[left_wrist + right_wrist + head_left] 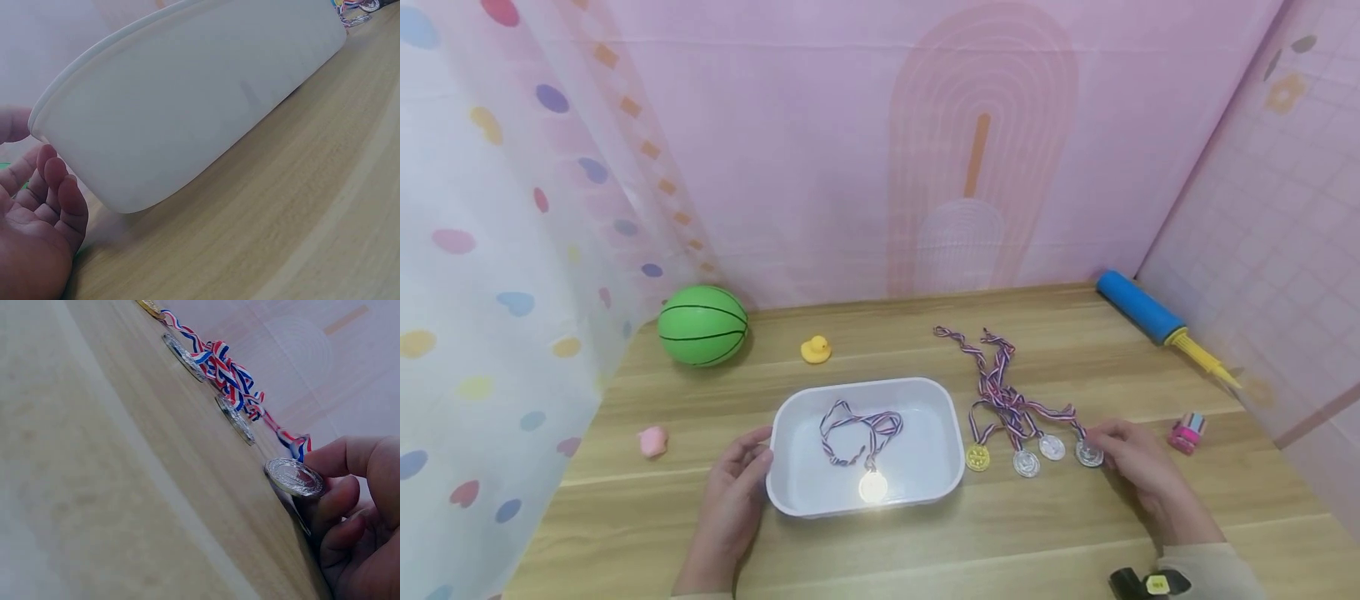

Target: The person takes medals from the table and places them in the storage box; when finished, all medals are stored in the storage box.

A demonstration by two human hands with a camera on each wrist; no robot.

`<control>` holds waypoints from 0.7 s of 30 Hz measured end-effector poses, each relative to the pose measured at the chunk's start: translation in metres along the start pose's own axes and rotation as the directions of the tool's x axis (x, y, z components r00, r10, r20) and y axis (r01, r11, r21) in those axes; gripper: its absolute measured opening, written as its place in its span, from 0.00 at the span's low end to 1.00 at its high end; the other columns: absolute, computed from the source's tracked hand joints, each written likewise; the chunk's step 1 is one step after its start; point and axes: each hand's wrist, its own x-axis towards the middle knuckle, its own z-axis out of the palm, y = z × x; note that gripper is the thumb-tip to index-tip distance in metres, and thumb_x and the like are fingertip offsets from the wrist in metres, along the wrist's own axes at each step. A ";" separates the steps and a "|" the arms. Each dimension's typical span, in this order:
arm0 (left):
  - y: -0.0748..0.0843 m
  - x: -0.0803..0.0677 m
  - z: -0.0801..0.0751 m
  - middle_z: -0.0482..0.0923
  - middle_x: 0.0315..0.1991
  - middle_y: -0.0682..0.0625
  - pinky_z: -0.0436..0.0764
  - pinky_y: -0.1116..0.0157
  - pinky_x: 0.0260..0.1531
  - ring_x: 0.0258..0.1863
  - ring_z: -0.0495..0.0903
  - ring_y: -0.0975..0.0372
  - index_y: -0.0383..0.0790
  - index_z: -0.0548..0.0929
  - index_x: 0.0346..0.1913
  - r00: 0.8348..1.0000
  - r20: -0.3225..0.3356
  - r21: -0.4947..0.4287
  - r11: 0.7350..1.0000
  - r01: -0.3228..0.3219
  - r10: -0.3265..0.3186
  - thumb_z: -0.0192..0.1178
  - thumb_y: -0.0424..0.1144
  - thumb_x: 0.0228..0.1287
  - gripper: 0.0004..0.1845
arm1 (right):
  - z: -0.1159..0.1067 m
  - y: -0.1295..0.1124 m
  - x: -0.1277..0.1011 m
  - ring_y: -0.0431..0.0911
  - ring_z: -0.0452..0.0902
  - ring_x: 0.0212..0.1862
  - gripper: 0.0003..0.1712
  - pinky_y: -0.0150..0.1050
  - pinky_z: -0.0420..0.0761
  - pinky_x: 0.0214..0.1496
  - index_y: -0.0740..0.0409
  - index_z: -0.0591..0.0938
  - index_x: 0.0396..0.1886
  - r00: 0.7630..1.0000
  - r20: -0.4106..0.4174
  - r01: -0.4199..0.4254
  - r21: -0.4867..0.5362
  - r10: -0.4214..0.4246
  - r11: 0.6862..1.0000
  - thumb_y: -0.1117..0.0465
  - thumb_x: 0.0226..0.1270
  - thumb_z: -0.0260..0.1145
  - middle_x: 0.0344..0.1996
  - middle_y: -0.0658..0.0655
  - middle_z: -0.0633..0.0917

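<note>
Broadly, the wooden table (1075,533) carries everything, and on it, near the middle of the front half, sits one white plastic tray (940,433) with a single medal (873,486) and its striped ribbon lying inside. One green ball (703,325) rests at the far left of the table, and one blue and yellow hand pump (1157,321) lies at the far right against the pink wall.

The left hand (730,500) lies at the tray's left end, its fingers loosely bent and spread, the thumb on the rim; the left wrist view shows the fingertips (59,178) just beside the tray's outer wall, not wrapped round it.

The right hand (1138,467) is to the right of the tray and pinches the rightmost silver medal (1088,454), finger and thumb curled about its edge, as the right wrist view shows (294,477). That medal is at the table surface, its ribbon running back into the tangle.

Four medals lie outside the tray, in a row: one gold medal (977,457) nearest the tray and three silver, their red, white and blue ribbons (1000,392) bunched together behind them.

Smaller things: one yellow rubber duck (816,349) behind the tray, one pink toy (653,441) at the left, and one small pink object (1187,432) at the right. No writing is legible anywhere.
</note>
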 end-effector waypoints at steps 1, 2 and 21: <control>0.000 0.000 0.000 0.76 0.35 0.49 0.79 0.69 0.35 0.34 0.76 0.63 0.28 0.71 0.57 1.000 0.002 0.000 1.000 0.001 -0.001 0.55 0.28 0.67 0.17 | 0.000 0.000 0.000 0.41 0.67 0.28 0.20 0.35 0.69 0.31 0.70 0.78 0.48 1.000 -0.006 -0.001 0.007 0.001 1.000 0.57 0.66 0.64 0.23 0.47 0.73; 0.000 0.001 0.000 0.76 0.35 0.49 0.79 0.69 0.35 0.34 0.76 0.63 0.28 0.71 0.57 1.000 0.004 0.001 1.000 0.001 -0.001 0.55 0.28 0.67 0.17 | 0.001 0.001 0.000 0.41 0.67 0.29 0.20 0.35 0.69 0.31 0.70 0.77 0.48 1.000 -0.010 0.002 0.018 -0.002 1.000 0.58 0.65 0.65 0.24 0.47 0.73; 0.001 -0.001 0.001 0.76 0.34 0.49 0.78 0.70 0.34 0.34 0.76 0.64 0.28 0.73 0.55 0.999 0.015 -0.022 0.999 -0.028 0.028 0.56 0.27 0.66 0.15 | -0.019 -0.019 -0.004 0.37 0.77 0.39 0.14 0.30 0.73 0.43 0.49 0.85 0.44 0.950 0.280 -0.112 0.722 -0.141 0.683 0.65 0.74 0.53 0.36 0.46 0.83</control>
